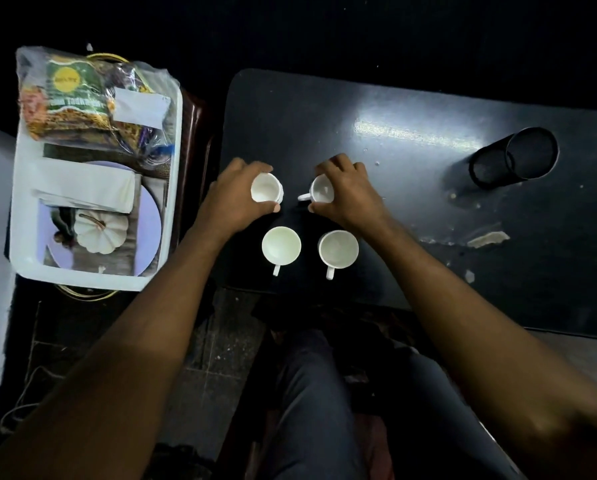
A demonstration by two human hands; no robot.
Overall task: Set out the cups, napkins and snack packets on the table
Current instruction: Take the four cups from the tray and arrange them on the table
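Several white cups stand on the dark table point(411, 209). My left hand point(234, 199) grips the far left cup point(266, 188) from the left side. My right hand point(349, 195) grips the far right cup point(321, 190), whose handle points left. Two more cups stand nearer to me, a near left cup point(281, 246) and a near right cup point(338, 250), both with handles towards me. On a white tray point(20, 237) to the left lie snack packets point(78, 98) in a clear bag and folded white napkins point(85, 187).
A black mesh pen holder point(513, 157) lies on its side at the table's right. Chipped patches mark the table surface near its front right. The tray rests on a low dark stand left of the table. My legs are below the table edge.
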